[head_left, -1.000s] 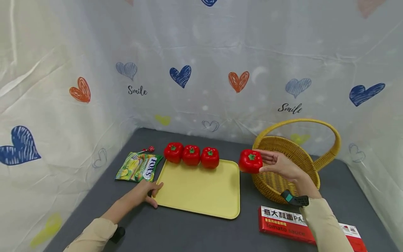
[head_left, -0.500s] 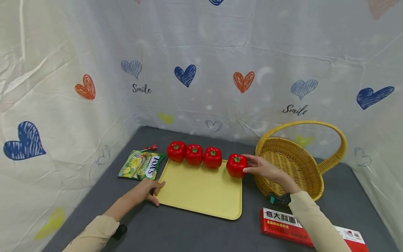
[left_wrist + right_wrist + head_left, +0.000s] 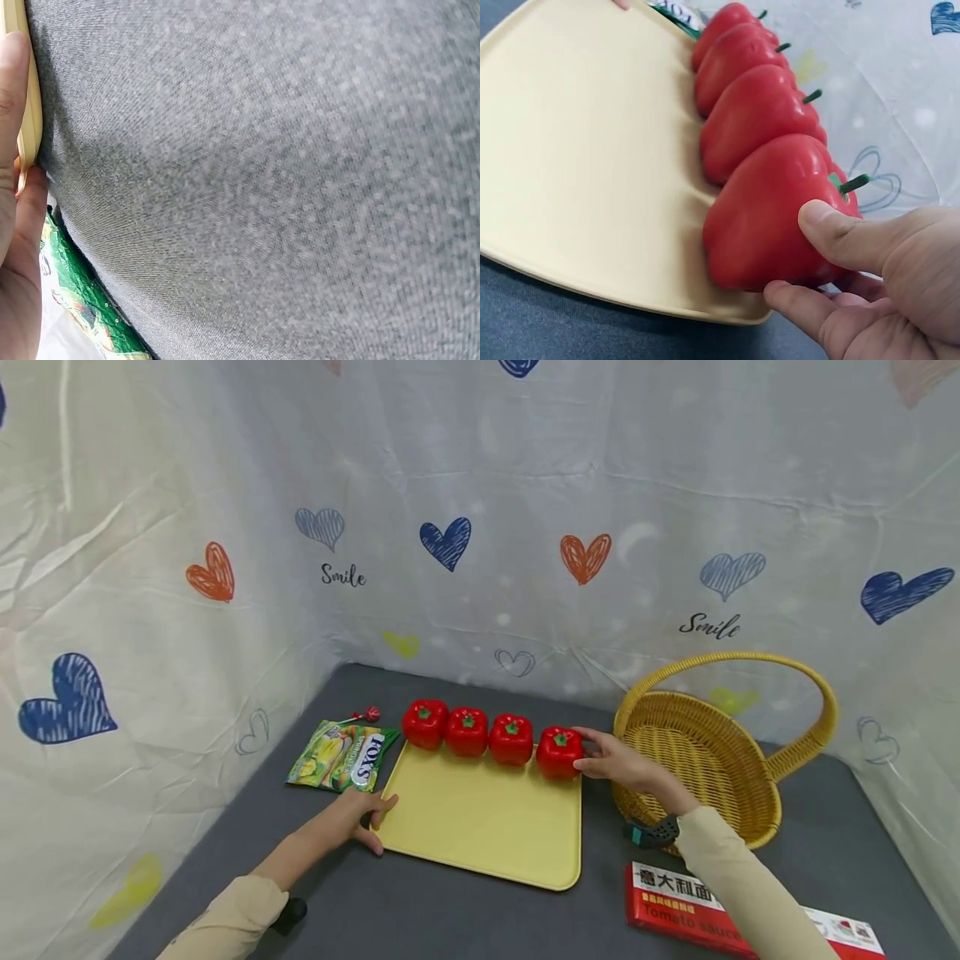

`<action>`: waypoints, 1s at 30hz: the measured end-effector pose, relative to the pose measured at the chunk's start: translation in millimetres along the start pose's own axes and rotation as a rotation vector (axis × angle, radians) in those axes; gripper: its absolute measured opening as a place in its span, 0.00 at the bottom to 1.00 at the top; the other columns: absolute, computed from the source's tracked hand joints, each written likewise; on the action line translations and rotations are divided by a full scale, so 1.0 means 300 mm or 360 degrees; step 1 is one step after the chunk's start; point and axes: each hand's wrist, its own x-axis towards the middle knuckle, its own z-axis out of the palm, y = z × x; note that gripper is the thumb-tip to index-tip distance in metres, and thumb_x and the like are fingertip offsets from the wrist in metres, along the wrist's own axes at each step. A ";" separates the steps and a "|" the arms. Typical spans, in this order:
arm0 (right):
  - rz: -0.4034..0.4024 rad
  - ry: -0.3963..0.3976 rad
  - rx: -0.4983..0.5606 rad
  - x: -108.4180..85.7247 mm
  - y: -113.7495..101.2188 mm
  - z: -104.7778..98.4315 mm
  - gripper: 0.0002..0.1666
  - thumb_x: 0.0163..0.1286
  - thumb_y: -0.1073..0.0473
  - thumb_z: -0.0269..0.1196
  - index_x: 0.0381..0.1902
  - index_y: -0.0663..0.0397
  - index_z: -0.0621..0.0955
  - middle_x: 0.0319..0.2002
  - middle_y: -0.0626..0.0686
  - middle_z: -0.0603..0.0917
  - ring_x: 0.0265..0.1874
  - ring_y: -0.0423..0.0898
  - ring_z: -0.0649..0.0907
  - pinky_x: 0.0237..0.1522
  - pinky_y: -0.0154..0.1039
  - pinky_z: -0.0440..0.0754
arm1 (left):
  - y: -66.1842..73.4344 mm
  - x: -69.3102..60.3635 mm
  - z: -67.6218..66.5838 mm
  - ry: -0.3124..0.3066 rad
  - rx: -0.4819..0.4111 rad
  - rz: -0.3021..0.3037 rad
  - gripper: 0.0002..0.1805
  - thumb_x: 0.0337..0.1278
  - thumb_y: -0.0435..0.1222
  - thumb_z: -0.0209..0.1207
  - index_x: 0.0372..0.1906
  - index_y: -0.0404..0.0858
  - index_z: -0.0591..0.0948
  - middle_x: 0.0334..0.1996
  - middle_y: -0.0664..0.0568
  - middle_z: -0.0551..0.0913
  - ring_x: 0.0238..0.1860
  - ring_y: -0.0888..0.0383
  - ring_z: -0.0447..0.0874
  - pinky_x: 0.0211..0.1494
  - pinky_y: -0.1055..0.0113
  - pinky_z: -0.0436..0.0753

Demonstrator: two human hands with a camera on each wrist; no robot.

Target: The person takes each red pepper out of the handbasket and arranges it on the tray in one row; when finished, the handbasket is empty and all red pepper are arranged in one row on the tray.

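Observation:
My right hand (image 3: 626,764) holds a red bell pepper (image 3: 558,752) by its right side, at the back right corner of a yellow tray (image 3: 480,818). In the right wrist view, the thumb lies on that bell pepper (image 3: 769,217) near its green stem, and fingers touch it lower down. To its left, three more red bell peppers (image 3: 467,732) stand in a row along the tray's back edge. My left hand (image 3: 351,817) grips the tray's left edge; in the left wrist view, its fingers (image 3: 11,82) lie against the rim (image 3: 31,127).
A yellow wicker basket (image 3: 697,752) with a tall handle stands to the right, behind my right forearm. A red-and-white pasta box (image 3: 675,910) lies in front of it, partly under the sleeve. A green candy bag (image 3: 341,756) and a lollipop (image 3: 371,714) lie at the left.
My right hand has brought the bell pepper left and down from in front of the basket to the end of the row. The left hand stays at the tray's edge; the view shifts slightly.

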 end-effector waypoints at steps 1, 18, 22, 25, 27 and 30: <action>0.0003 -0.0004 0.0016 0.002 -0.001 0.001 0.40 0.72 0.70 0.54 0.71 0.75 0.45 0.68 0.76 0.55 0.67 0.69 0.59 0.57 0.56 0.69 | 0.000 -0.001 -0.001 0.0002 0.0008 -0.0003 0.22 0.29 0.45 0.74 0.20 0.38 0.73 0.18 0.62 0.67 0.21 0.71 0.56 0.39 0.73 0.67; 0.0075 0.0009 0.0157 0.045 0.001 0.008 0.41 0.73 0.70 0.51 0.73 0.71 0.40 0.71 0.73 0.47 0.68 0.67 0.57 0.61 0.57 0.65 | -0.007 -0.001 -0.017 -0.0027 0.0006 -0.0019 0.23 0.29 0.45 0.74 0.19 0.38 0.71 0.24 0.53 0.74 0.23 0.71 0.55 0.38 0.73 0.66; 0.0070 0.0020 0.0150 0.044 0.003 0.007 0.41 0.73 0.70 0.50 0.73 0.70 0.41 0.71 0.73 0.46 0.67 0.67 0.59 0.62 0.58 0.63 | -0.007 0.004 -0.020 -0.0031 -0.0017 -0.0001 0.22 0.30 0.44 0.75 0.27 0.36 0.77 0.19 0.59 0.68 0.21 0.72 0.55 0.34 0.74 0.66; 0.0071 0.0033 0.0158 0.042 0.004 0.011 0.41 0.72 0.70 0.50 0.73 0.69 0.41 0.72 0.72 0.44 0.67 0.67 0.59 0.63 0.58 0.62 | -0.008 0.006 -0.022 -0.0036 -0.0031 0.0017 0.22 0.31 0.44 0.75 0.27 0.35 0.77 0.18 0.60 0.67 0.21 0.72 0.54 0.33 0.73 0.66; 0.0073 0.0044 0.0168 0.041 0.003 0.016 0.41 0.72 0.71 0.49 0.73 0.69 0.41 0.72 0.71 0.43 0.68 0.67 0.58 0.63 0.58 0.61 | -0.009 0.007 -0.023 -0.0049 -0.0032 0.0017 0.22 0.32 0.44 0.75 0.28 0.35 0.78 0.19 0.59 0.67 0.21 0.71 0.55 0.34 0.73 0.66; 0.0071 0.0063 0.0171 0.041 0.002 0.020 0.41 0.72 0.70 0.50 0.73 0.69 0.40 0.73 0.71 0.42 0.69 0.66 0.56 0.64 0.58 0.60 | -0.011 0.010 -0.027 -0.0080 -0.0024 0.0018 0.24 0.33 0.44 0.74 0.34 0.33 0.79 0.19 0.59 0.66 0.21 0.69 0.56 0.36 0.72 0.67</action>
